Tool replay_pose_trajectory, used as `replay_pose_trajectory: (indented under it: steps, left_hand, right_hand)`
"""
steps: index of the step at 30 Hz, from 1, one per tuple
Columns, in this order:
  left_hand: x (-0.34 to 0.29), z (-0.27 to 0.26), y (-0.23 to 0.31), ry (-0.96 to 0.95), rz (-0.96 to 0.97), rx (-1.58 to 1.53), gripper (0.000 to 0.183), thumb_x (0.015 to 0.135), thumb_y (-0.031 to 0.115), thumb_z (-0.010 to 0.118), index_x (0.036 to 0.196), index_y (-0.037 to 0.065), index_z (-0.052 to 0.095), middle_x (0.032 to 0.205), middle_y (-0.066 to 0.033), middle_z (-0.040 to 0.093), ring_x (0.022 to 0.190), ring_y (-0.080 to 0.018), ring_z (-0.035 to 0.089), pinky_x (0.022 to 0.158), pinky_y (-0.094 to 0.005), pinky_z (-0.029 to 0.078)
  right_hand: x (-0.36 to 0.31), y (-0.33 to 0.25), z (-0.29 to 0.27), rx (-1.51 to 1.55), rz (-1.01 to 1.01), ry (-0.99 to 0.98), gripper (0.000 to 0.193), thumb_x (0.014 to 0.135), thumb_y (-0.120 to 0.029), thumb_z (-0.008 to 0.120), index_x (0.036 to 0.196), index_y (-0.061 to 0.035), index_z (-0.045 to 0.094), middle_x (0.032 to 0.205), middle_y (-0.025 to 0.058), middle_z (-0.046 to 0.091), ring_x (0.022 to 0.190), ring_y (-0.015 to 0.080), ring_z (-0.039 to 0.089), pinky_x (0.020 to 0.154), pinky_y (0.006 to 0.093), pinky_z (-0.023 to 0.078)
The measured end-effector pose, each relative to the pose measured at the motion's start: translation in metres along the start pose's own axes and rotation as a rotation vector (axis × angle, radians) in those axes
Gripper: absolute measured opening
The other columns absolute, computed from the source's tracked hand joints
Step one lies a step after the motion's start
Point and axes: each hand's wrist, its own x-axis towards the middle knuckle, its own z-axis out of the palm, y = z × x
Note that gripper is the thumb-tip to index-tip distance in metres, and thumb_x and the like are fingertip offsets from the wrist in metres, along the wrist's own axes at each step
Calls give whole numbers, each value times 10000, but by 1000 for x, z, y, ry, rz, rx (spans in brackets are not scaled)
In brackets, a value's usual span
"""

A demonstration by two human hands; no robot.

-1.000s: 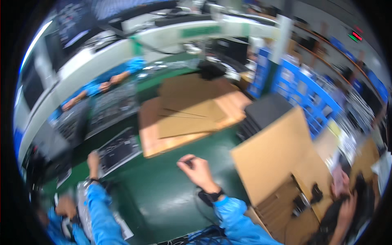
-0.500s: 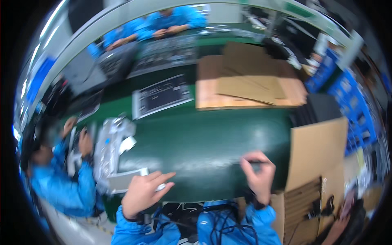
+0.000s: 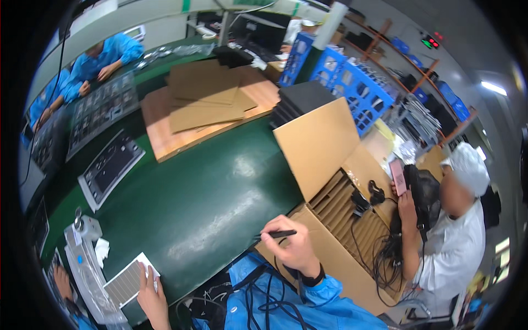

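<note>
My left hand (image 3: pixel 152 300) reaches to a white-edged sheet with grey stripes (image 3: pixel 125 283) at the table's near left; its fingers are stretched out and rest on the sheet's right side. In my right hand (image 3: pixel 296 252), near the front edge of the green table (image 3: pixel 220 192), is a slim black tool that looks like tweezers (image 3: pixel 283 234), pinched between thumb and fingers with its tips pointing left. A clear plastic bag (image 3: pixel 88 275) and a crumpled white scrap (image 3: pixel 102 252) lie beyond the sheet, left of it.
On my right stands an open cardboard box (image 3: pixel 352 220) with dividers and cables. Cardboard sheets (image 3: pixel 206 91) lie on a wooden board (image 3: pixel 165 135) at the back. Blue crates (image 3: pixel 357 93) stand behind black blocks (image 3: pixel 302 102). A person in white (image 3: pixel 451 236) holds a pink phone (image 3: pixel 397 177); co-workers sit across and left.
The view has swung to the right, bringing the box and the person in white into sight. My left hand has come onto the striped sheet. My right hand still holds the black tool.
</note>
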Motion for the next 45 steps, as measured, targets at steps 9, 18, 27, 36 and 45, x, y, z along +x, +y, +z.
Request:
replay_pose_trajectory:
  steps: [9, 18, 27, 36, 45]
  left_hand:
    - [21, -1, -11, 170, 300, -39, 228, 965, 108, 562, 1126, -15, 666, 1179, -178, 664, 984, -375, 663, 843, -419, 505]
    - [71, -48, 160, -250, 1075, -240, 46, 877, 132, 673, 882, 90, 656, 714, -71, 635, 559, -284, 590, 509, -389, 451]
    - [157, 54, 457, -260, 1805, 23, 144, 881, 210, 622, 897, 68, 633, 727, -141, 666, 725, -341, 670, 629, -459, 525]
    - [118, 237, 604, -325, 2195, 321, 439, 831, 374, 717, 1136, 81, 598, 853, -135, 696, 819, -363, 690, 692, -462, 539]
    - [121, 262, 613, -52, 2502, 276, 224, 887, 211, 561, 926, 3, 633, 713, -77, 703, 686, -256, 711, 589, -376, 530]
  right_hand:
    - [-66, -32, -53, -290, 173, 255, 71, 800, -38, 701, 858, -23, 664, 841, 104, 674, 779, 250, 677, 697, 328, 519]
    - [-84, -26, -134, -643, 549, 493, 63, 856, -56, 553, 851, -30, 611, 737, 141, 650, 701, 317, 639, 635, 402, 480]
    - [-98, 62, -241, -1019, 839, 257, 191, 904, -183, 554, 950, -27, 654, 901, 229, 675, 876, 414, 652, 762, 516, 505]
    - [-107, 150, -269, -693, 933, 139, 280, 827, -139, 535, 1030, -56, 709, 997, 245, 686, 984, 410, 652, 882, 478, 507]
    - [-98, 170, -252, -603, 660, 383, 315, 856, -94, 541, 1147, -37, 645, 1036, 226, 655, 1030, 417, 608, 896, 472, 481]
